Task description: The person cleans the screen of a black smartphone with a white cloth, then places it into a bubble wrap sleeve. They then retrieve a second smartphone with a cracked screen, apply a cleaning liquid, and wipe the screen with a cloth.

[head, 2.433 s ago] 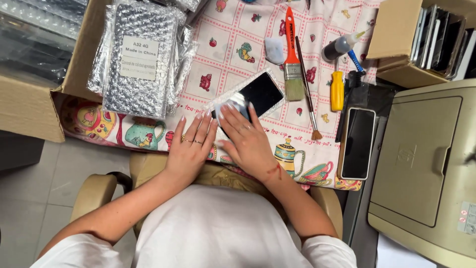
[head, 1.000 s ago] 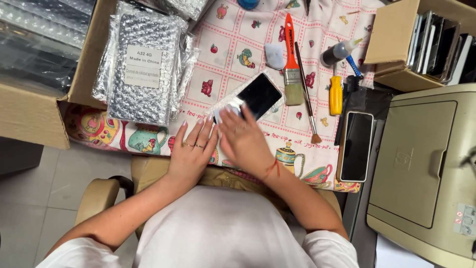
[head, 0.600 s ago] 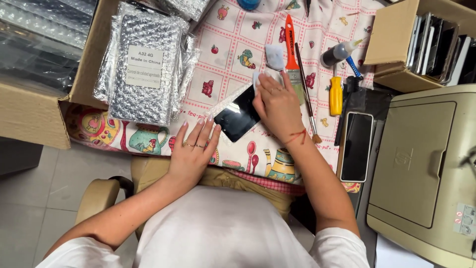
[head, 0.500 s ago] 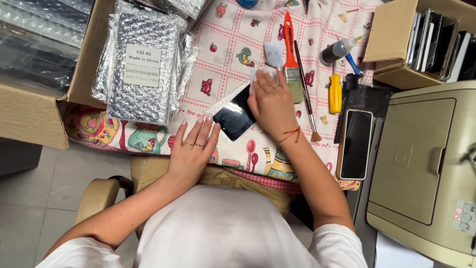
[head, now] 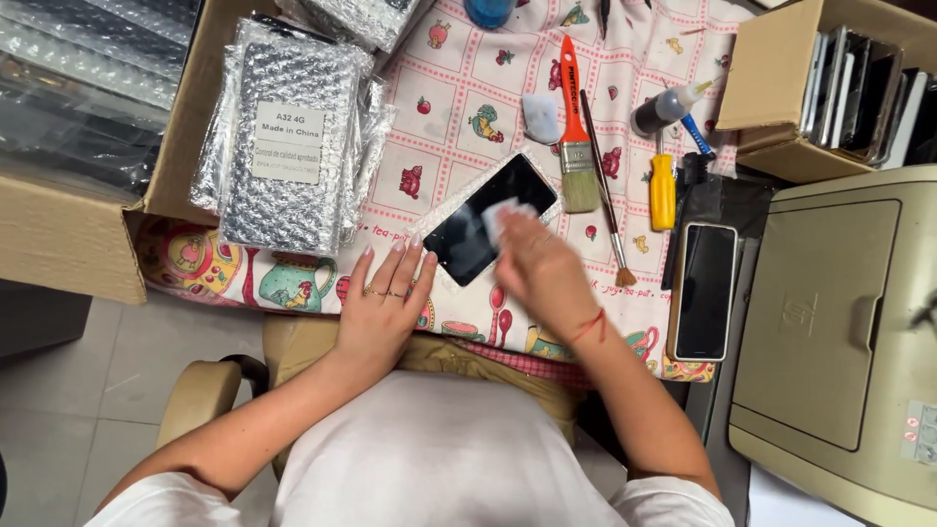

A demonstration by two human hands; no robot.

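A black phone screen [head: 468,234] lies tilted on a bubble-wrap sheet on the patterned tablecloth [head: 439,127]. My right hand [head: 542,268] presses a small white wipe [head: 503,217] onto the glass. My left hand [head: 390,298] rests flat on the cloth, fingers spread, its fingertips at the screen's near left edge. It holds nothing. Rings show on the left fingers and a red thread on the right wrist.
A bubble-wrapped parcel [head: 283,146] lies across a cardboard box [head: 68,234] at left. An orange-handled brush [head: 576,127], thin brush, yellow screwdriver [head: 663,190], glue bottle [head: 669,105] and white pad [head: 542,117] lie behind. A phone [head: 705,291], a printer [head: 839,332] and a box of screens [head: 839,88] stand right.
My right hand left the screen, reached up toward the brush and white pads, then came back down onto the glass holding a white wipe. My left hand stayed flat in place.
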